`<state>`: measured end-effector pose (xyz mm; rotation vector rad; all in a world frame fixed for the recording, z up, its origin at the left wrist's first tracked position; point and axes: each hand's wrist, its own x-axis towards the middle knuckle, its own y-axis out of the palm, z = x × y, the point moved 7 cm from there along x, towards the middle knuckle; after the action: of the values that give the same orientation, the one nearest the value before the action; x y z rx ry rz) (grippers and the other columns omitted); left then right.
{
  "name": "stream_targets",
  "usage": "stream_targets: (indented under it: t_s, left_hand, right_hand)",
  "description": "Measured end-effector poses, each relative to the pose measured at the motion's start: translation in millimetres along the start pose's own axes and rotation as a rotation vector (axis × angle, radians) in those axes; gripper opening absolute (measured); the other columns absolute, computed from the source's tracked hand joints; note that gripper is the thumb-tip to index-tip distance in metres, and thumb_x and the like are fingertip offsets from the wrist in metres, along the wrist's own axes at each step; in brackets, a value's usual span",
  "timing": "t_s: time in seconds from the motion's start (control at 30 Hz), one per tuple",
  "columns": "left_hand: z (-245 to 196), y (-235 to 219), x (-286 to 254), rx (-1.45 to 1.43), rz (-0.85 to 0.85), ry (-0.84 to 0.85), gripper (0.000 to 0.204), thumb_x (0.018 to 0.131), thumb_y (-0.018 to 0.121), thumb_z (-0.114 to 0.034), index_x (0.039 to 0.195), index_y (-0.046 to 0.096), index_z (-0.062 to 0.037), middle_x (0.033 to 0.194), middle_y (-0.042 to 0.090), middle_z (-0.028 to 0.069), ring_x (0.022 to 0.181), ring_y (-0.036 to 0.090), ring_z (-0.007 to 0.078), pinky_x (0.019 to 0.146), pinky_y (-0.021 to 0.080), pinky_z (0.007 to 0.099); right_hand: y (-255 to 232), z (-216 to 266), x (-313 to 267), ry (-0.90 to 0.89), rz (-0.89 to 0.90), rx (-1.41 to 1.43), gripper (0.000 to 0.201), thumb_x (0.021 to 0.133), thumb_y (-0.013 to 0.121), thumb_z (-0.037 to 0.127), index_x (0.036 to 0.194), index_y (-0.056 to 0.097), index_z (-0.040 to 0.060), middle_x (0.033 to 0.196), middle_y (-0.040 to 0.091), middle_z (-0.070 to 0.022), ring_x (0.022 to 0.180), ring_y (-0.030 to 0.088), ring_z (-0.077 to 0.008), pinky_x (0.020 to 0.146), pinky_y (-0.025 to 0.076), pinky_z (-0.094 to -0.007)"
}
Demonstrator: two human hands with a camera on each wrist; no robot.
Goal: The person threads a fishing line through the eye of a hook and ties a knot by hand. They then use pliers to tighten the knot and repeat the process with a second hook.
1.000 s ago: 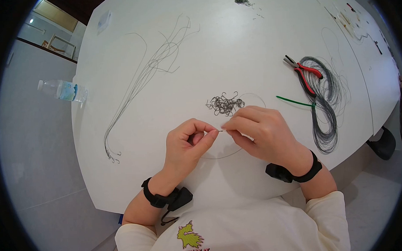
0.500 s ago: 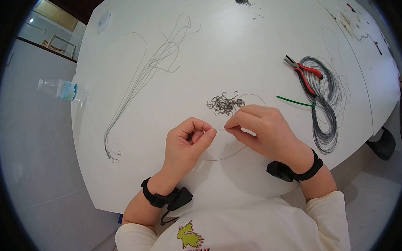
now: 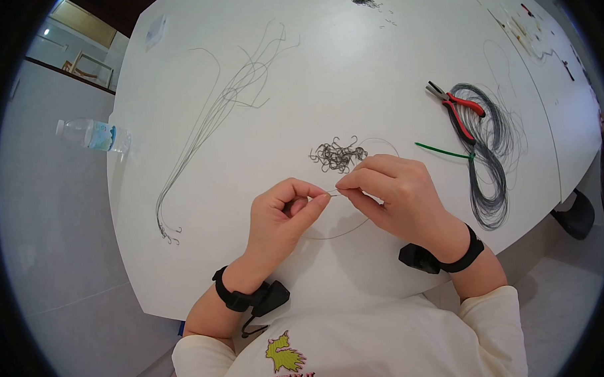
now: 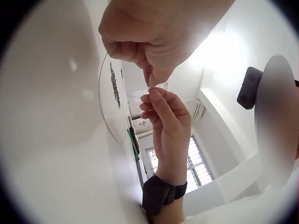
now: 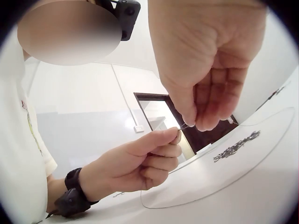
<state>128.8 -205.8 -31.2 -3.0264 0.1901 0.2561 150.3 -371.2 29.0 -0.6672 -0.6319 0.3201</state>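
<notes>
Over the near part of the white table, my left hand [image 3: 283, 212] pinches a small fish hook between thumb and forefinger. Only a short, dark end of the hook [image 3: 332, 195] sticks out; the rest is hidden by the fingers. My right hand [image 3: 395, 192] faces it and pinches a thin grey fishing line [image 3: 329, 239] at that end. In the right wrist view a small loop of line [image 5: 185, 126] shows between the two hands' fingertips. The line's long part curves in a wide arc below both hands. Just beyond them lies a heap of loose fish hooks [image 3: 337, 155].
To the right, red-and-black pliers [image 3: 455, 110] lie on a coil of grey line [image 3: 491, 188] bound with a green tie [image 3: 440, 152]. At left are several lines with hooks [image 3: 200, 132] and a water bottle [image 3: 90, 135]. A small dark pile [image 3: 363, 0] is at the back.
My right fingertips have drawn slightly away from the left ones, so a short stretch of line shows between them. The left hand keeps its pinch almost in place.
</notes>
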Motion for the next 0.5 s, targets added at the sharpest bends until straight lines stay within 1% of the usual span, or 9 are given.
stream_targets:
  t_s: [0.07, 0.17, 0.5]
  left_hand:
    - [0.1, 1.3, -0.8, -0.021, 0.026, -0.016, 0.005, 0.090, 0.070, -0.005, 0.093, 0.068, -0.0019, 0.070, 0.044, -0.0106, 0.065, 0.035, -0.0003, 0.059, 0.030, 0.0163]
    - [-0.8, 1.3, -1.1, -0.007, 0.024, -0.004, 0.005, 0.090, 0.070, -0.004, 0.094, 0.069, -0.0015, 0.070, 0.046, -0.0101, 0.065, 0.036, -0.0001, 0.059, 0.031, 0.0165]
    - [0.8, 0.8, -1.1, 0.008, 0.031, 0.001, 0.004, 0.090, 0.070, -0.004, 0.094, 0.069, -0.0017, 0.070, 0.045, -0.0101, 0.065, 0.036, 0.0000, 0.059, 0.031, 0.0166]
  right_hand:
    - [-0.6, 0.1, 0.1, 0.002, -0.001, -0.006, 0.008, 0.077, 0.073, 0.005, 0.081, 0.067, 0.0089, 0.075, 0.063, -0.0021, 0.067, 0.064, -0.0210, 0.055, 0.050, -0.0319]
    - [-0.3, 0.6, 0.2, -0.005, 0.027, 0.000, 0.008, 0.077, 0.072, 0.005, 0.081, 0.067, 0.0089, 0.076, 0.063, -0.0021, 0.068, 0.063, -0.0213, 0.055, 0.050, -0.0323]
    - [0.4, 2.3, 0.0, -0.021, 0.060, 0.011, 0.008, 0.077, 0.072, 0.006, 0.083, 0.067, 0.0082, 0.076, 0.063, -0.0028, 0.069, 0.064, -0.0217, 0.057, 0.050, -0.0326]
